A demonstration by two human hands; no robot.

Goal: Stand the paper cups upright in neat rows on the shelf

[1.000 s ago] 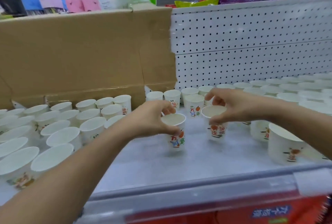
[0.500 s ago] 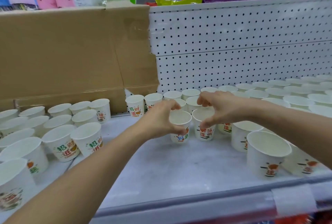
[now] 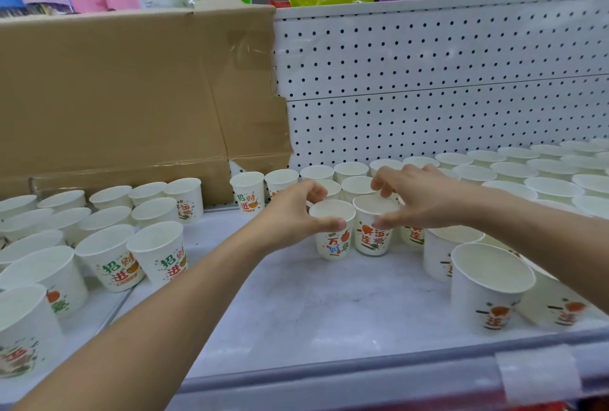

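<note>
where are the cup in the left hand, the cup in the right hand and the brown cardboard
left-hand cup [image 3: 334, 245], head view, printed front wall below the thumb
right-hand cup [image 3: 372, 240], head view, printed front wall
cardboard [image 3: 131, 97], head view, middle of its brown face

Two hands [image 3: 290, 216] [image 3: 420, 199], dozens of cups [image 3: 487, 298]

White shelf [image 3: 296, 305], pale mottled deck. Upright cups [image 3: 487, 292] in rows along the back and right, looser cluster on the left, bare patch front centre. Cardboard [image 3: 115, 97] stands along the back left.
</note>
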